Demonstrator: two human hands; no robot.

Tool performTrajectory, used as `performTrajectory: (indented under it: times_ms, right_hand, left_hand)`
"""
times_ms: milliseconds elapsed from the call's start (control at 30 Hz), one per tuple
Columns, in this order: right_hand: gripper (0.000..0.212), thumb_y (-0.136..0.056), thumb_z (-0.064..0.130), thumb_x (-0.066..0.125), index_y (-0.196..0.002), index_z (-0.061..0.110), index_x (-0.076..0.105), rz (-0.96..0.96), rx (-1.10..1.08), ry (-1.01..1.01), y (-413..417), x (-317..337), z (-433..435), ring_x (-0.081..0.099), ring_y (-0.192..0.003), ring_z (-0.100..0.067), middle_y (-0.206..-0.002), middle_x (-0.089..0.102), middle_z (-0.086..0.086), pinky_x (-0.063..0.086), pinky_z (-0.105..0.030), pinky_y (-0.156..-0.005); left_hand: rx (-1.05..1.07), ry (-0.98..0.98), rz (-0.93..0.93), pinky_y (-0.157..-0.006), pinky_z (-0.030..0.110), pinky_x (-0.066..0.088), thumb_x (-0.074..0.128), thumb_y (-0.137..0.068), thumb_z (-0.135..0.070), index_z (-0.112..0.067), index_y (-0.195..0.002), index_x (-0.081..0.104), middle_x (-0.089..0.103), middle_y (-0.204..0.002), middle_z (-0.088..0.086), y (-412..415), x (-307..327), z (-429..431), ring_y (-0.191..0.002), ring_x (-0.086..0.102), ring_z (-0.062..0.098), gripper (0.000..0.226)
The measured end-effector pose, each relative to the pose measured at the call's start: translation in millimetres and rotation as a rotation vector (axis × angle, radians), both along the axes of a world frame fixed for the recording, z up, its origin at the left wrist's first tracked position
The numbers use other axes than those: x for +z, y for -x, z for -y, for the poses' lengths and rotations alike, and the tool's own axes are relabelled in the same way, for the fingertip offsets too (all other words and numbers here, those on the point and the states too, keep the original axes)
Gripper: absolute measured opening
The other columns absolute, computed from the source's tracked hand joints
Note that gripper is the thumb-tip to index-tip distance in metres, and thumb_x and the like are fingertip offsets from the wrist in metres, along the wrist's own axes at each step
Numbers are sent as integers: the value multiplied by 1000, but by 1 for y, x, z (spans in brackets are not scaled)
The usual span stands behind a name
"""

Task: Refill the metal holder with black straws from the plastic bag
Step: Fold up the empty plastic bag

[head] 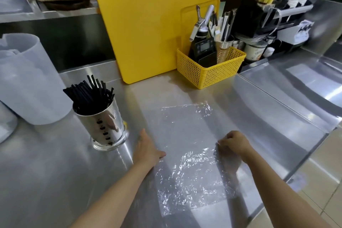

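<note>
The metal holder [107, 126] stands upright on the steel counter at the left, packed with black straws [90, 94] that stick out of its top. A clear plastic bag [187, 153] lies flat and crinkled in front of me, with no straws visible inside it. My left hand [148, 148] rests flat, fingers together, on the bag's left edge, just right of the holder. My right hand [234, 143] pinches the bag's right edge between its fingers.
A large translucent jug [27, 79] stands left of the holder. A yellow cutting board [148, 37] leans at the back, beside a yellow basket [209, 68] of tools. The counter's edge [305, 161] drops off to the right, above a tiled floor.
</note>
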State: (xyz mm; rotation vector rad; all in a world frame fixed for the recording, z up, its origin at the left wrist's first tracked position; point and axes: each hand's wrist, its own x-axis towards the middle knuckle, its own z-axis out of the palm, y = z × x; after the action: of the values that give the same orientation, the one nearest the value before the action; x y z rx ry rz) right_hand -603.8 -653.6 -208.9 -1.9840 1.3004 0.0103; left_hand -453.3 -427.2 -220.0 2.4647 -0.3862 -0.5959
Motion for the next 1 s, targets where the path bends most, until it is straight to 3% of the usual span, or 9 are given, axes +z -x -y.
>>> performTrajectory:
  times_ms: [100,167,233,300,433,567,733,867,1000]
  right_hand:
    - [16,-72,4,69,-61,9,58,139,26,-151,3,4,1,55,-58,-22,-60,59,-8,46,-28,-58]
    - [16,-74,-1,64,-63,8,56,211,15,-258,6,9,1,50,-51,-19,-58,55,-9,40,-21,-47]
    - [13,-77,-1,60,-67,8,56,245,5,-345,10,11,4,52,-50,-17,-65,57,-11,38,-19,-46]
    - [12,-76,-2,59,-68,8,58,268,4,-421,14,11,6,56,-52,-17,-73,62,-16,40,-22,-48]
    - [6,-73,-2,64,-72,4,63,304,59,-549,19,9,2,62,-62,-25,-86,68,-26,47,-29,-57]
    - [19,-87,10,57,-69,3,55,491,-88,-585,16,8,-7,58,-43,-20,-59,61,-16,42,-24,-40]
    - [6,-82,5,62,-82,3,66,500,-79,-495,23,11,-11,57,-47,-14,-63,66,-9,41,-18,-46]
    - [16,-81,-3,58,-87,8,67,664,-107,-470,28,22,-4,59,-44,-11,-59,70,-4,42,-18,-42]
    - [18,-82,-6,55,-87,7,67,789,-101,-519,30,38,-3,57,-44,-11,-59,69,-6,41,-19,-40]
  left_hand:
    - [22,-25,-119,-86,34,43,77,-67,-19,-4,-117,36,53,-119,13,-8,0,0,-111,54,31,67]
    - [0,-10,-153,-73,29,45,73,-69,-16,-9,-83,51,60,-89,8,-9,-1,-4,-86,59,26,27]
    - [37,111,-244,-59,25,35,67,-73,-10,-15,-59,41,49,-64,3,-8,-1,-5,-63,47,20,30]
    - [104,277,-338,-52,24,28,64,-78,-8,-17,-61,39,42,-61,1,-8,5,-7,-58,38,16,32]
    - [143,421,-526,-51,23,33,68,-78,-7,-17,-95,46,63,-86,9,-16,19,-16,-72,55,17,29]
    - [154,409,-479,-41,22,42,64,-84,-18,-10,-83,60,63,-76,10,-15,13,-26,-56,50,11,9]
    - [154,520,-452,-38,19,43,59,-88,-13,-5,-87,63,65,-67,7,-13,27,-35,-50,54,14,9]
    - [101,606,-497,-38,19,45,50,-92,-7,-6,-94,64,67,-67,9,-22,57,-36,-45,59,13,15]
    - [46,721,-462,-46,25,48,44,-92,-1,-17,-90,66,69,-68,8,-26,89,-35,-58,62,19,27]
